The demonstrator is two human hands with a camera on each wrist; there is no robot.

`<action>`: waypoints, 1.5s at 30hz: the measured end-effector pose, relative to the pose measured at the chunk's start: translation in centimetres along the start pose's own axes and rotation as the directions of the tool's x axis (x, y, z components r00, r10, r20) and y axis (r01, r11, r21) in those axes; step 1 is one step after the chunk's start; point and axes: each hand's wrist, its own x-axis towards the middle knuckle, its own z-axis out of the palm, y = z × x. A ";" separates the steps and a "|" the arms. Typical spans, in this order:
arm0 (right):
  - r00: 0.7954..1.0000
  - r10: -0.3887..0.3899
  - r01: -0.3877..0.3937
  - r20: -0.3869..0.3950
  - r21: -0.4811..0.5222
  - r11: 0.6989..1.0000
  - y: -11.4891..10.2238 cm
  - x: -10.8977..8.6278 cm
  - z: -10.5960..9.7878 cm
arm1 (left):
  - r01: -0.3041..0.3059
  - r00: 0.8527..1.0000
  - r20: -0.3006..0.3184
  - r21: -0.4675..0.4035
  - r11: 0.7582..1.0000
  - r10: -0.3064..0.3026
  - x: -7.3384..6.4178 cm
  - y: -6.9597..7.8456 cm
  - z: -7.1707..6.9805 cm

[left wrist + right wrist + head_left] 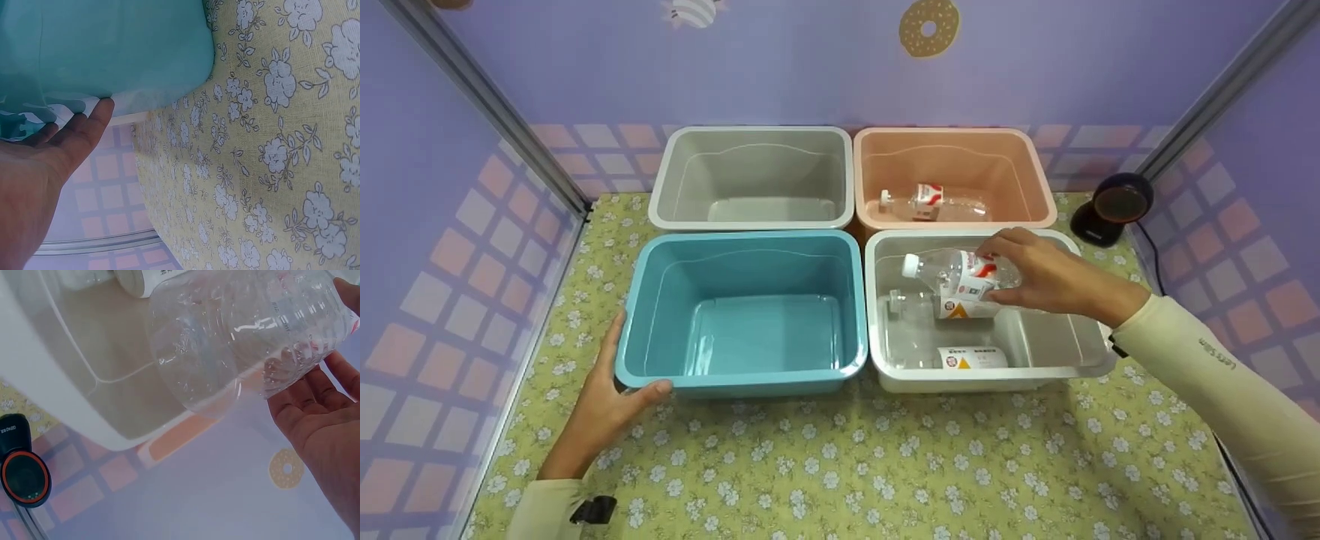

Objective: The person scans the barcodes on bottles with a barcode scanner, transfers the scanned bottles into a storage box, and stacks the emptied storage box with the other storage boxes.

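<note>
My right hand [1039, 271] grips a clear plastic bottle [941, 271] round its middle, over the right-hand white bin [997, 382]. The bottle lies sideways, its white cap pointing left; its clear base [191, 360] faces the right wrist camera. Beneath it in that bin lie other clear bottles with white-and-orange labels, one label [971, 358] near the front wall. My left hand [611, 405] rests against the front left corner of the blue bin [742, 382], thumb at the front rim. In the left wrist view its straight fingers [84, 129] touch the bin's outer wall.
Behind stand a grey bin [750, 225] and a pink bin [1035, 210]; the pink one holds a clear bottle [930, 202] with a red-and-white label. A small black device [1112, 210] with a cord stands at the right. Patterned walls enclose the flowered tabletop [810, 480].
</note>
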 end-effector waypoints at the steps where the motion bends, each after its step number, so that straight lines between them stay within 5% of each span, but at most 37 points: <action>1: 1.000 0.002 -0.002 -0.002 0.003 1.000 0.0 0.0 -0.2 | -0.001 1.000 -0.001 -0.003 1.000 0.001 0.0 0.0 0.0; 45: 0.973 0.215 -0.217 -0.087 -0.020 0.976 2.7 -1.6 -6.0 | 0.008 1.000 0.000 0.002 1.000 -0.008 0.0 0.0 0.1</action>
